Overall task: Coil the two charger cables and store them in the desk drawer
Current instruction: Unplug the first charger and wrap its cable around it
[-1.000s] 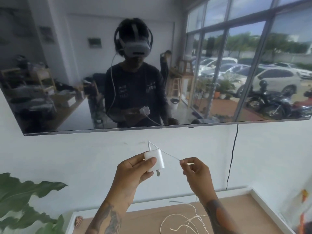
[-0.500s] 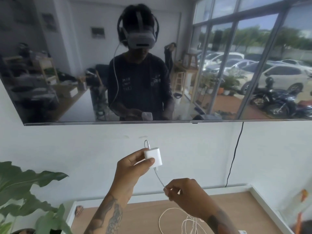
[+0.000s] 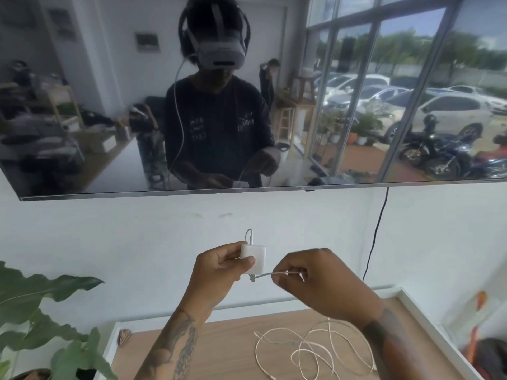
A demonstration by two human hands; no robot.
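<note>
My left hand [image 3: 219,266] grips a white charger block [image 3: 253,257] in the air in front of the wall, prongs pointing down. A thin white cable [image 3: 267,275] leaves the block's top, loops behind it and runs under the block to my right hand [image 3: 310,281], which pinches it just right of the block. Below, loose white cable [image 3: 307,349] lies in tangled loops on the wooden desk top [image 3: 219,349]. The drawer is not in view.
A large dark screen [image 3: 109,119] hangs on the white wall above my hands, with a black cord [image 3: 375,237] dropping from it at the right. A leafy potted plant [image 3: 41,311] stands left of the desk. The desk has a white raised rim [image 3: 428,319].
My right hand moved from right of the block down below it, then up close beside it, wrapping the cable round the block. The left hand kept hold of the block.
</note>
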